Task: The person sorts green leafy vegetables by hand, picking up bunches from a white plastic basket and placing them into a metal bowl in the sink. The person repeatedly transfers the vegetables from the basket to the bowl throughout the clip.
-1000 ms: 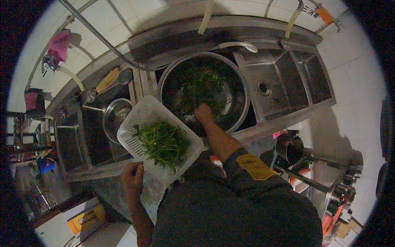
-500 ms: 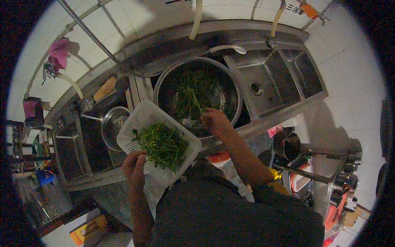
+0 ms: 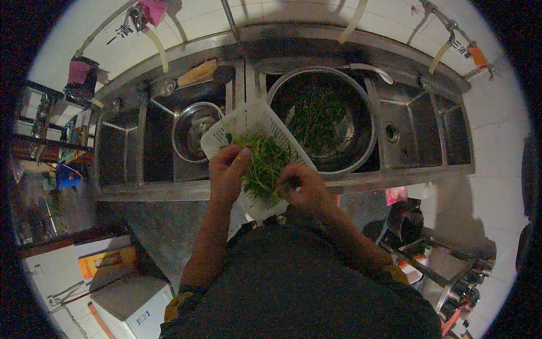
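At the lower left of the frame, a yellow box (image 3: 93, 266) lies beside a white cabinet (image 3: 155, 316); blue thing (image 3: 69, 176) above, too dim to name. Upper left: pink cloth (image 3: 151, 10) on the wall pipe, tan brush-like thing (image 3: 197, 73) on the sink ledge. Left sink (image 3: 157, 144) has a metal bowl (image 3: 179, 144) in it, just left of the basket.

Centre: white basket (image 3: 213, 137), tilted across the counter edge, overlapping the lower left rim of the big basin. Greens (image 3: 265, 161) piled inside the basket. Left hand (image 3: 228, 169) at the pile's left side, thumb and forefinger close together; can't tell if a stem is pinched. Right hand (image 3: 305, 189) at the pile's right side, fingers curled, blurred; can't tell what they hold. Both hands hide part of the basket.

Right of centre: big metal basin (image 3: 368, 133) with more greens (image 3: 319, 118); white sprayer (image 3: 379, 73) behind its rim. Then right sink (image 3: 403, 144), dark pot (image 3: 405, 221) below it, metal rack (image 3: 446, 263) lower right.
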### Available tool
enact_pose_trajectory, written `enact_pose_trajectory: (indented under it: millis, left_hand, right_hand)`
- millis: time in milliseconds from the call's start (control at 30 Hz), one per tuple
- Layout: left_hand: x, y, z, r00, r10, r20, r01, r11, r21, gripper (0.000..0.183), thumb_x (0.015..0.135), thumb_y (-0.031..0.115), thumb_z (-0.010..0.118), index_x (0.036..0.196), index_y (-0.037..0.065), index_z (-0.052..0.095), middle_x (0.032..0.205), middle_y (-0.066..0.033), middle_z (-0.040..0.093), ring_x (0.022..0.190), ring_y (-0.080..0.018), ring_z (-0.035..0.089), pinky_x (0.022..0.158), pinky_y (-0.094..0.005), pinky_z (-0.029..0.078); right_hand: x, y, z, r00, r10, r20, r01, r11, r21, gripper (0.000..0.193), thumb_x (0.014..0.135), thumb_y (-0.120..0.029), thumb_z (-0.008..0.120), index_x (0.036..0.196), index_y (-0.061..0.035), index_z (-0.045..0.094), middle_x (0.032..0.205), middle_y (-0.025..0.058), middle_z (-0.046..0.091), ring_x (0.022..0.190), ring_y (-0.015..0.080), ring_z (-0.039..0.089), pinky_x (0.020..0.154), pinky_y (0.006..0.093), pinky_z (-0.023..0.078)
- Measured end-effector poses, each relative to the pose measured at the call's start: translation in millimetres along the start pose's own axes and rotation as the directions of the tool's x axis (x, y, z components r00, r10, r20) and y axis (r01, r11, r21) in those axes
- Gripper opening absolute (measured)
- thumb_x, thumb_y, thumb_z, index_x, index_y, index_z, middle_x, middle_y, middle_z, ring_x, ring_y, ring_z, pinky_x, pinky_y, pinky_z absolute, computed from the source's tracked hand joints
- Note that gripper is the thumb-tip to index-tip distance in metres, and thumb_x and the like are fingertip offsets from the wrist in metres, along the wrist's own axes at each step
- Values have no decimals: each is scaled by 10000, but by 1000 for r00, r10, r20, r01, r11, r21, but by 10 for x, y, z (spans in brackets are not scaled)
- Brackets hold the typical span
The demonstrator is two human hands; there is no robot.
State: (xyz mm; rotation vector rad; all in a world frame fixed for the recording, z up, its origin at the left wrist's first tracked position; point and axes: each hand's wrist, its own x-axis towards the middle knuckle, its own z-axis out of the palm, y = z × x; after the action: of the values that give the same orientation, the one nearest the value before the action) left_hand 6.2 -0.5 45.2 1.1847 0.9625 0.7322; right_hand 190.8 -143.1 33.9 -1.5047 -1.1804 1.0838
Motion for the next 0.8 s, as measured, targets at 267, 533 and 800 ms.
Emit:
enact_pose_trajectory:
  millis: [267, 533, 800]
  left_hand:
    - [-204, 25, -46, 990, 29, -137, -45, 992, -117, 177, 963, 167, 705, 1027, 5, 678, 843, -5, 636, 716, -80, 537, 643, -249, 430]
    - [-188, -45, -74, 995, 5, -103, -31, 967, -254, 161, 953, 151, 709, 1014, 6, 676, 833, 0, 630, 689, -75, 510, 618, -248, 403]
    - [-224, -119, -130, 971, 139, -195, -163, 980, -112, 96, 954, 145, 704, 950, 62, 657, 784, 34, 581, 659, -76, 497, 585, -255, 392]
  right_hand:
    - [47, -196, 164, 962, 199, 187, -264, 852, 452, 300, 952, -170, 674, 1204, -16, 624, 992, 69, 659, 848, 147, 625, 746, 333, 536]
    - [246, -257, 177, 937, 246, 248, -279, 954, 107, 264, 991, -220, 659, 1124, 6, 683, 934, 92, 716, 774, 176, 658, 710, 361, 558]
    - [180, -304, 175, 993, 35, 115, -4, 966, -260, 165, 856, -160, 664, 889, 1, 681, 877, 144, 708, 750, 245, 689, 685, 409, 541]
